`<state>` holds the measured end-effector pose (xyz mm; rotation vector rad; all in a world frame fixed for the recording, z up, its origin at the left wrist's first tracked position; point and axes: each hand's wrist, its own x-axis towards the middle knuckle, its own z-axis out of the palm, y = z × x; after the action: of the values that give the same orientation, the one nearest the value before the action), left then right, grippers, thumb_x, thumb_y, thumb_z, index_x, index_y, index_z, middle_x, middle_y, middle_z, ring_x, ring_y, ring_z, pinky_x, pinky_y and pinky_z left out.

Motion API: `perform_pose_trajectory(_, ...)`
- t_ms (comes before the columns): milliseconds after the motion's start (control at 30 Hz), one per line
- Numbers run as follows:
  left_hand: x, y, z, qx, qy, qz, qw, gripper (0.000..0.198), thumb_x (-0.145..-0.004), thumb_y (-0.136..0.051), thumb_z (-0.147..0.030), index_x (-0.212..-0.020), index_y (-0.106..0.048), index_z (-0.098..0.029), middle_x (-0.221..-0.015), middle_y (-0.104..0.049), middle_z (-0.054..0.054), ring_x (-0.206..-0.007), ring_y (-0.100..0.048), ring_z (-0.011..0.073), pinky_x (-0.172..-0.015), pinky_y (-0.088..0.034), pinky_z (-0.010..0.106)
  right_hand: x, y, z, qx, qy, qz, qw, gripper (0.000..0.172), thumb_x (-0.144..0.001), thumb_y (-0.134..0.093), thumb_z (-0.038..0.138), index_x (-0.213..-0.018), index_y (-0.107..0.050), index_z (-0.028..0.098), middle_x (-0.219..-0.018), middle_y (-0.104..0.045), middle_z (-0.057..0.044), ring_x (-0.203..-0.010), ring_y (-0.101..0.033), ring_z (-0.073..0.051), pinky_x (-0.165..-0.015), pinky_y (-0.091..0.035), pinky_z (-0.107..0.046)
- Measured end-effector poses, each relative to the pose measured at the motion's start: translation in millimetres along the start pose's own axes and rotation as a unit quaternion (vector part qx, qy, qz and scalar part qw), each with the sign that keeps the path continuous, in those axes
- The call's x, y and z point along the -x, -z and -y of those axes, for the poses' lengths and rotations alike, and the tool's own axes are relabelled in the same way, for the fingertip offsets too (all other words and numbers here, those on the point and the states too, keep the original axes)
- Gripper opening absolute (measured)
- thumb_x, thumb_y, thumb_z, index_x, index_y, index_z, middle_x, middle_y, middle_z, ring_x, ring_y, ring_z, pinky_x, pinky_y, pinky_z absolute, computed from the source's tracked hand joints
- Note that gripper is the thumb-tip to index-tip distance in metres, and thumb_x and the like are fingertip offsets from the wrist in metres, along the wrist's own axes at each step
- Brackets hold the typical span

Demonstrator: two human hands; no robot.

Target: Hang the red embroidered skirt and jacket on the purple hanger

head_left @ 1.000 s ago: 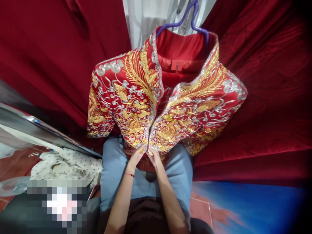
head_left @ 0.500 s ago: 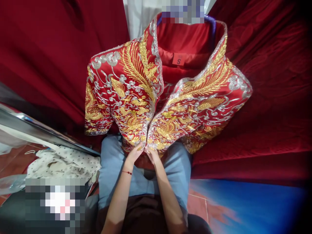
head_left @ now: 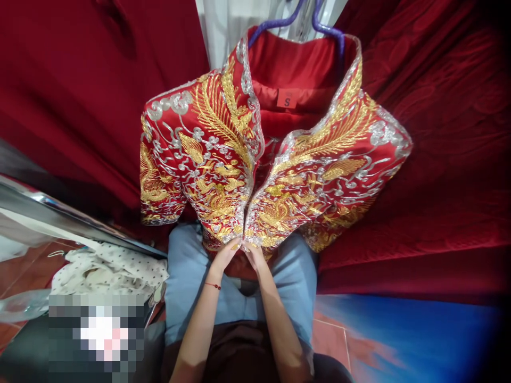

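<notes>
A red jacket [head_left: 223, 154] with gold and silver embroidery hangs in front of me on a purple hanger [head_left: 275, 24]. Its collar is open at the top, and a label [head_left: 287, 98] marked "S" shows on the lining. At the bottom of the front opening, my left hand [head_left: 227, 255] pinches one embroidered front edge. Close beside it, my right hand [head_left: 253, 255] grips the other edge. The two edges meet at my fingers and part above them into a V. My fingertips are partly hidden by the cloth.
Dark red curtains [head_left: 431, 133] drape on both sides, with white cloth [head_left: 217, 32] behind the hanger. A dotted white cloth [head_left: 115, 266] lies at lower left by a metal-edged frame [head_left: 72, 210]. Bright blue sheeting [head_left: 439, 340] covers the floor at right.
The view has shifted slightly, so more of the purple hanger shows at the top. Both hands stay at the jacket's lower front edges.
</notes>
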<state>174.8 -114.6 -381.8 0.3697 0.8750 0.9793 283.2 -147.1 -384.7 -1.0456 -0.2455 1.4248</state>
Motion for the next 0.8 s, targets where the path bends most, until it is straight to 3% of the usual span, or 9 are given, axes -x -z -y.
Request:
perform_pose_trajectory(167, 4, -8.6, 9, -0.018, -0.034, -0.006, 0.999, 0.057, -0.07, -0.079, -0.019, -0.125, -0.064, -0.016, -0.132, -0.067, 0.014, -0.123, -0.064, 0.0284, -0.115, -0.044, 0.049, -2, 4, 6, 0.002, 0.02, -0.009, 1.0, 0.04, -0.056, -0.086, 0.025, -0.091, -0.068, 0.025, -0.088, -0.074, 0.001, -0.082, -0.069, -0.018, -0.076, -0.055, -0.029)
perform_pose_trajectory(367, 1, -4.9, 19, -0.035, -0.054, -0.051, 0.997, 0.071, -0.066, -0.081, -0.017, -0.134, -0.058, -0.017, -0.135, -0.065, 0.013, -0.124, -0.063, 0.0274, -0.116, -0.043, 0.047, -2, 8, 12, 0.002, 0.041, -0.029, 0.999, 0.042, -0.055, -0.086, 0.023, -0.091, -0.065, 0.025, -0.087, -0.073, 0.001, -0.088, -0.069, -0.019, -0.08, -0.056, -0.03)
perform_pose_trajectory(533, -1, -0.9, 25, -0.046, -0.077, -0.023, 0.996, 0.074, -0.069, -0.082, -0.02, -0.138, -0.055, -0.02, -0.14, -0.062, 0.01, -0.129, -0.06, 0.0261, -0.116, -0.043, 0.044, -4, 6, 11, -0.013, 0.053, -0.034, 0.998, 0.046, -0.054, -0.087, 0.025, -0.095, -0.065, 0.024, -0.096, -0.074, -0.001, -0.095, -0.07, -0.022, -0.087, -0.056, -0.035)
perform_pose_trajectory(800, -4, -0.7, 25, -0.123, -0.052, -0.031, 0.991, 0.053, -0.072, -0.079, -0.034, -0.12, -0.065, -0.017, -0.115, -0.072, 0.009, -0.107, -0.068, 0.0236, -0.094, -0.055, 0.037, -7, -9, -2, -0.008, 0.105, -0.088, 0.991, 0.048, -0.061, -0.081, 0.032, -0.104, -0.063, 0.023, -0.094, -0.074, 0.0, -0.088, -0.069, -0.019, -0.082, -0.056, -0.032)
